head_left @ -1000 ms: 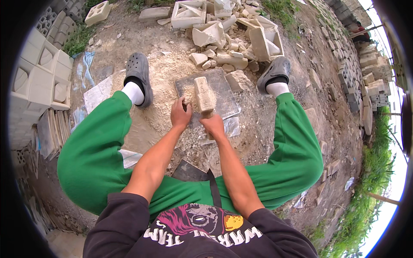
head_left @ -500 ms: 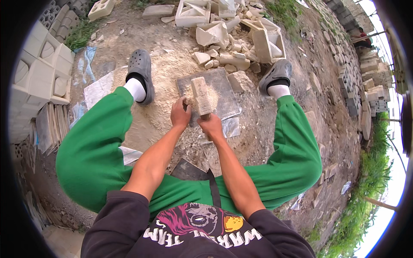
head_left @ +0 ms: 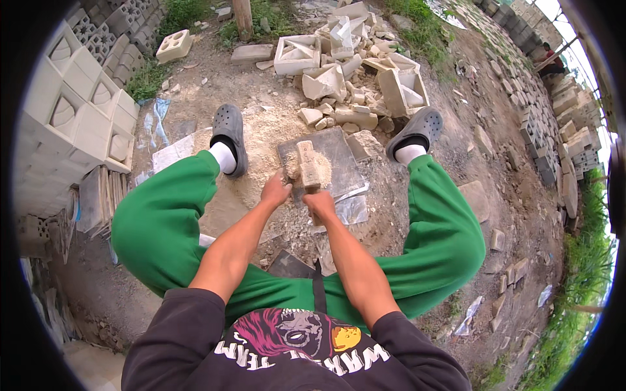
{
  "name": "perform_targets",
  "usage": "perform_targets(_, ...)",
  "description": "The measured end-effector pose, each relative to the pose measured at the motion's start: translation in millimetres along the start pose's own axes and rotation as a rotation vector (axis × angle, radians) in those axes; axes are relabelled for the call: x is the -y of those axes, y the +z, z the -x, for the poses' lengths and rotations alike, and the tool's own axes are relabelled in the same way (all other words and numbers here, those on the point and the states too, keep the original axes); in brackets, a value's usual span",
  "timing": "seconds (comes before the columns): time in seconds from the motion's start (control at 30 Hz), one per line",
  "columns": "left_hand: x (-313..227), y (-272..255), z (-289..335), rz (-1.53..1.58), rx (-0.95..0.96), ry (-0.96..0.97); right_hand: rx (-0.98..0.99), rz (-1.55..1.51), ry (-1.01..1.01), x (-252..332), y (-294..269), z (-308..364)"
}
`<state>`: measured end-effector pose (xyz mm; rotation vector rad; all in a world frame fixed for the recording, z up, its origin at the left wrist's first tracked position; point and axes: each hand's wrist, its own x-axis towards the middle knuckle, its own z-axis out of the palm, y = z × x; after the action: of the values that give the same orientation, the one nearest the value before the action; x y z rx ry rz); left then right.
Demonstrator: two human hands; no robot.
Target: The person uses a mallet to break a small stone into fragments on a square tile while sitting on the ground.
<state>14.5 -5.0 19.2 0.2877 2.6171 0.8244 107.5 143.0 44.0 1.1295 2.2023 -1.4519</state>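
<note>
My right hand (head_left: 320,205) is closed round the short handle of a mallet with a long, pale, dust-covered head (head_left: 313,171). The mallet head lies over crumbled pale stone (head_left: 324,166) on a dark flat slab (head_left: 339,151). To the left of the mallet, at the slab's near left edge, my left hand (head_left: 276,190) is curled with its fingers beside the crumbs. Something dark shows at its fingertips, too small to make out. The underside of the mallet head is hidden.
Broken pale blocks (head_left: 355,98) are heaped beyond the slab, with one stone chunk (head_left: 365,144) against its right side. My grey clogs (head_left: 228,140) flank the work. Stacked moulded blocks (head_left: 85,104) rise at left; thin boards (head_left: 98,195) lean below them. A person (head_left: 551,60) is far right.
The view has shifted, so the ground and feet appear lower. The mallet stays over the crumbs in my right hand, and my left hand stays beside it.
</note>
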Motion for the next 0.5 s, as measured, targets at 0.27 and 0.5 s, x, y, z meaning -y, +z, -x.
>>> perform_targets(0.27,-5,-10,39,-0.1,0.119,-0.142,0.068,-0.064,0.052,-19,7,-25)
perform_targets(0.5,-1,2,50,-0.146,0.201,-0.168,0.077,-0.009,0.076,-6,9,-14)
